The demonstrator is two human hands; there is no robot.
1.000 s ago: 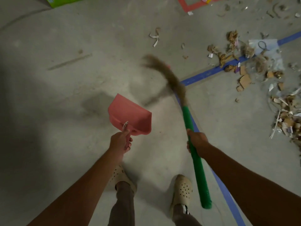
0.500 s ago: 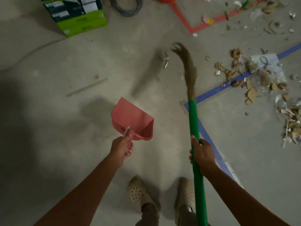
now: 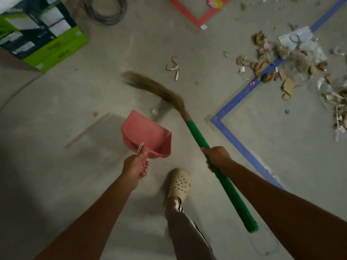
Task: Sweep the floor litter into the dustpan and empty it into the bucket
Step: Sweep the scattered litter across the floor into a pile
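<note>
Head view: left grip curled round the handle of the pink dustpan, which looks empty and held off the floor (blurred, not certain). Right grip wrapped round the green broom, bristles bent leftward ahead of the pan. Litter pile lies well apart across the blue tape, unswept; bucket not in view, so I judge nearly all the task is left.

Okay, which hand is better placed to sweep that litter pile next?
Right. The right hand grips the broom by its green handle, on the side where the litter pile lies; the left hand only holds the pink dustpan.
</note>
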